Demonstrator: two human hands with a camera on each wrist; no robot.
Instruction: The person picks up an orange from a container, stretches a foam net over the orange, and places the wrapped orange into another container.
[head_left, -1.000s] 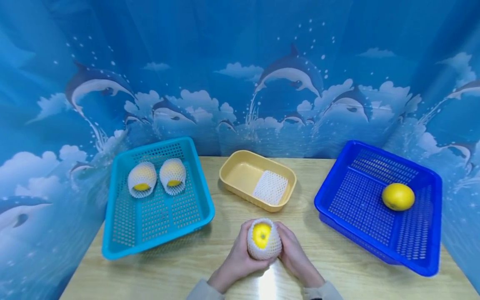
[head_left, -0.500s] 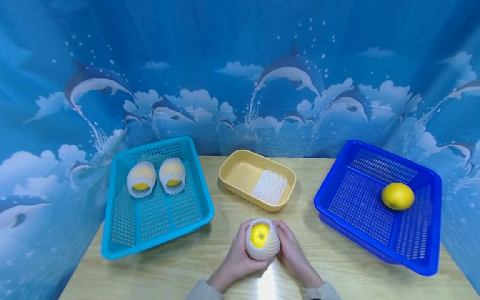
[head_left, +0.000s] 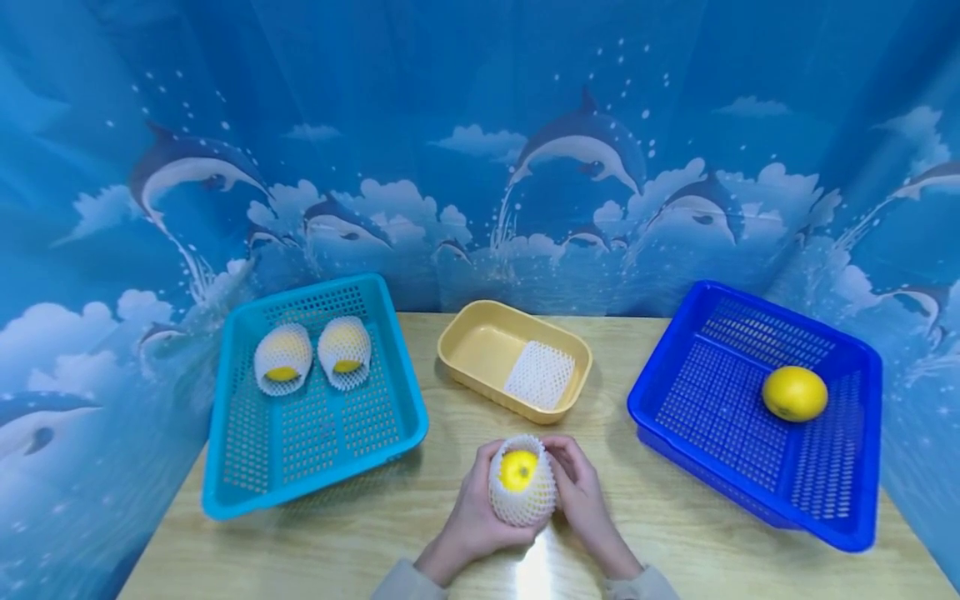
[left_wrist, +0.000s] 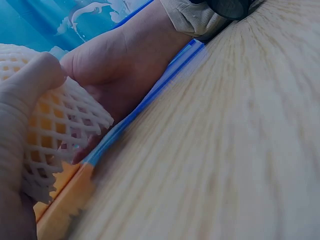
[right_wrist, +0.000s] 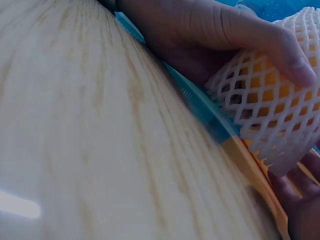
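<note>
A round yellow fruit (head_left: 518, 471) sits inside a white foam fruit net (head_left: 522, 505), its dimpled top showing through the net's opening. My left hand (head_left: 478, 510) grips the wrapped fruit from the left, and its thumb lies across the mesh in the right wrist view. At the fruit's right side my right hand (head_left: 585, 498) has bent fingers at the foam net; some fingertips are hidden behind it. In the right wrist view, the net's zigzag lower edge (right_wrist: 277, 162) hangs loose near the right hand's fingers (right_wrist: 295, 187).
A teal basket (head_left: 315, 479) on the left holds two net-wrapped yellow fruits (head_left: 345, 346). A flat foam net (head_left: 542, 373) lies in the tan tray (head_left: 468, 354) at the middle back. On the right, a blue basket (head_left: 720, 475) holds one bare yellow fruit (head_left: 795, 393). A dolphin-print curtain stands behind.
The wrapped fruit has shifted slightly left and tipped a little. My right hand's fingers have shifted on the net, with thumb and fingers now more apart. Baskets and tray stay put.
</note>
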